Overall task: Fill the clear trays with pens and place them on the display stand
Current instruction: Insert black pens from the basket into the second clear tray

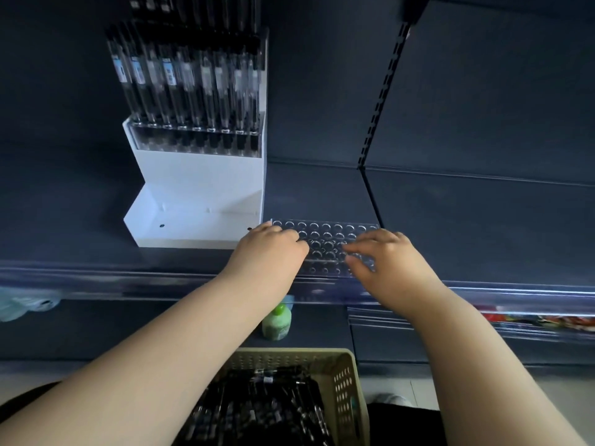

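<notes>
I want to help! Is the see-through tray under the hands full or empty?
Empty: every visible hole in the clear tray is bare, with nothing standing in it.

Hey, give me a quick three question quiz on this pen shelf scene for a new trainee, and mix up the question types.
1. True or false: the clear tray that the left hand and right hand touch already has pens in its holes.
2. Multiple choice: the loose pens waiting to be loaded lie in A) a beige basket, B) a cardboard box, C) a drawer.
3. Fill in the blank: on the white display stand, the ___ tier already carries standing pens.

Key: 1 false, its holes are empty. 2 A. 3 upper; the lower tier is bare.
</notes>
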Demonstrator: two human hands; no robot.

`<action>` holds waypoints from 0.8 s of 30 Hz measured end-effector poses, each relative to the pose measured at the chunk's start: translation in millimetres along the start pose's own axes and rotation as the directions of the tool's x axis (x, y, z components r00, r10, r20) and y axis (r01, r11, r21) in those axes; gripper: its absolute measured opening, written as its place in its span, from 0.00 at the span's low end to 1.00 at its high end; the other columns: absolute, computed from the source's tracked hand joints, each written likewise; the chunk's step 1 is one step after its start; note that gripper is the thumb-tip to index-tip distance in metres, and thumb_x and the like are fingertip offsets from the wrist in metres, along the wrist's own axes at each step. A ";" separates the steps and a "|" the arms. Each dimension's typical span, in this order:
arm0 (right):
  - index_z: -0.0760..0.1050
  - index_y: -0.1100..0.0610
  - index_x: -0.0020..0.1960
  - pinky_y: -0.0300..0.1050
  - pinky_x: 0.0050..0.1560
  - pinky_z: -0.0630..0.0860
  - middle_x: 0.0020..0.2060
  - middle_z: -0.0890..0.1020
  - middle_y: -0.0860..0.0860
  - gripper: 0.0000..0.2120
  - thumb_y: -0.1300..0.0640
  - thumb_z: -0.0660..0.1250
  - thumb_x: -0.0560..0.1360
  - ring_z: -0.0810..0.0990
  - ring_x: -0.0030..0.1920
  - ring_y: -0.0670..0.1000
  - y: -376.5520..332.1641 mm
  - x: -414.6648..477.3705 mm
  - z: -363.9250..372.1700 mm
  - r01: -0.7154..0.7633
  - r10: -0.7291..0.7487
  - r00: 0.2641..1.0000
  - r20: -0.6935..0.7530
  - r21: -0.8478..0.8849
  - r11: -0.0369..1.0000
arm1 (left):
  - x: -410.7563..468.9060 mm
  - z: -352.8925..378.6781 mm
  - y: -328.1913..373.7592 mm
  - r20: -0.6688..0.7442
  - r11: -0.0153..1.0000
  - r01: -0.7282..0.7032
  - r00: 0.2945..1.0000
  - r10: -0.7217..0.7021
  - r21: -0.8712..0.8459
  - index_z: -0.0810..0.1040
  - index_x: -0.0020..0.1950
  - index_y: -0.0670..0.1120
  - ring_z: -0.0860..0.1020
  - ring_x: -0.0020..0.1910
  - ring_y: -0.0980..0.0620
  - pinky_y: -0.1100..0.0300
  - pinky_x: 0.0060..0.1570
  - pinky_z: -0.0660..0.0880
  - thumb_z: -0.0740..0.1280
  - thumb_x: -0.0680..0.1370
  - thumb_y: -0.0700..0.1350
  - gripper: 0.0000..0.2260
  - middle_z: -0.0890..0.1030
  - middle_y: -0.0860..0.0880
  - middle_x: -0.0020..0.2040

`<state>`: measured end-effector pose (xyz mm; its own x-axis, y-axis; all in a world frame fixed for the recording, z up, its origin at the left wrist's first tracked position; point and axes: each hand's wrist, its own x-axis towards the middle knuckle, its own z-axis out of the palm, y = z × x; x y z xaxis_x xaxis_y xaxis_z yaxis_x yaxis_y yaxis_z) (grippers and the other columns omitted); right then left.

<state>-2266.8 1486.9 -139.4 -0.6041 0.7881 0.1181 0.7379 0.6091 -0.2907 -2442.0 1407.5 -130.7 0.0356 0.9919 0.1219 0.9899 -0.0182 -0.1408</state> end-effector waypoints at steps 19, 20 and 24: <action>0.78 0.61 0.59 0.54 0.61 0.71 0.57 0.78 0.59 0.16 0.61 0.69 0.71 0.73 0.59 0.61 -45.7 -59.7 33.8 0.206 -0.202 0.972 -0.119 0.022 0.978 | -89.4 42.4 9.9 -0.063 0.978 0.072 0.994 -0.085 -0.196 0.65 0.73 0.53 0.57 0.75 0.51 0.55 0.73 0.51 0.60 0.79 0.44 0.21 0.60 0.51 0.76; 0.78 0.61 0.59 0.54 0.61 0.70 0.56 0.78 0.59 0.16 0.62 0.69 0.71 0.74 0.59 0.61 -50.9 -68.4 42.2 0.214 -0.209 0.971 -0.113 0.032 0.976 | -99.1 47.1 11.4 -0.047 0.976 0.077 0.995 -0.088 -0.203 0.64 0.73 0.53 0.58 0.74 0.51 0.55 0.73 0.52 0.59 0.79 0.44 0.21 0.61 0.52 0.75; 0.74 0.55 0.64 0.49 0.64 0.67 0.62 0.74 0.53 0.18 0.56 0.63 0.74 0.68 0.64 0.55 -69.3 -103.9 85.1 0.151 -0.152 0.984 0.088 0.026 0.988 | -136.0 69.6 20.0 0.052 0.942 0.146 0.989 -0.137 -0.303 0.67 0.71 0.53 0.65 0.70 0.51 0.57 0.66 0.63 0.59 0.79 0.43 0.20 0.69 0.53 0.70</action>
<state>-2280.8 1355.3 -212.3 -0.7337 0.6752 0.0765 0.6304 0.7183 -0.2943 -2436.7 1280.9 -218.6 -0.1076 0.9902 0.0892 0.9791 0.0899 0.1826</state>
